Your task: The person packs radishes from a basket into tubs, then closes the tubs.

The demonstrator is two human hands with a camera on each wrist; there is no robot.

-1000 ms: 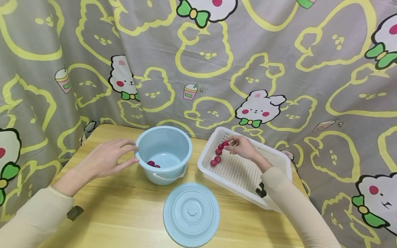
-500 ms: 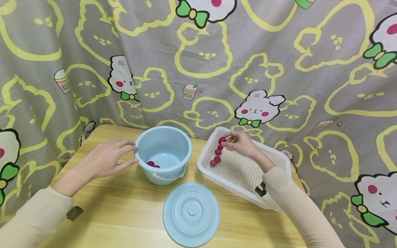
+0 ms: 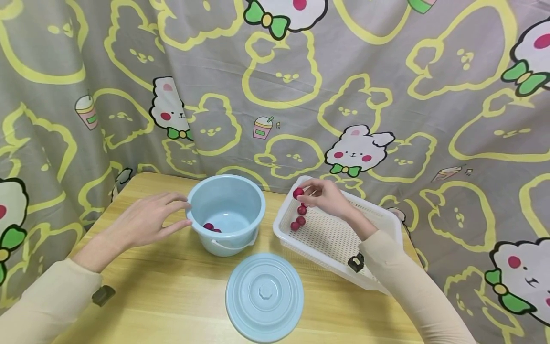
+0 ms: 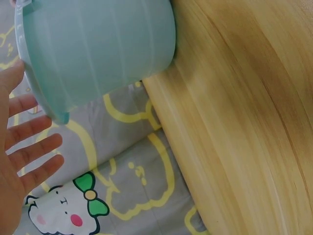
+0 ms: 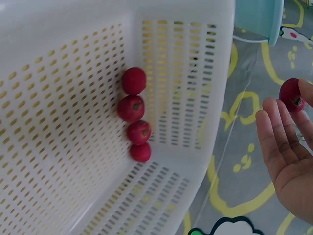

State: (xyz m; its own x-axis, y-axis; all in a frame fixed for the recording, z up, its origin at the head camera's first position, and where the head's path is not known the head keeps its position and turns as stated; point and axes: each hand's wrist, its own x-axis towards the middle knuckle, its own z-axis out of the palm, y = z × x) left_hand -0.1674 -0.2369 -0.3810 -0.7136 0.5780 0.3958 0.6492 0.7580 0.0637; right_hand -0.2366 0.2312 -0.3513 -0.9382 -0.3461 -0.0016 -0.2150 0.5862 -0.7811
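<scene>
My right hand (image 3: 327, 197) pinches a small round red fruit (image 3: 298, 193) between thumb and fingertips, above the left end of the white basket (image 3: 282, 234). In the right wrist view that fruit (image 5: 292, 95) shows a brownish end, and several more red fruits (image 5: 131, 108) lie in a row along the basket's end wall. My left hand (image 3: 148, 217) has its fingers spread, fingertips right at the left rim of the light blue bucket (image 3: 226, 246). At least two dark red fruits (image 3: 208, 226) rest on the bucket's bottom.
A light blue round lid (image 3: 265, 298) lies on the wooden table (image 3: 172, 296) in front of the bucket and basket. Behind the table hangs a grey curtain (image 3: 283, 62) with cartoon prints. The bucket's handle (image 3: 233, 247) hangs down at its front.
My right hand has lifted the red fruit from the row in the basket and moved slightly left and up with it. The left hand has stayed at the bucket's rim.
</scene>
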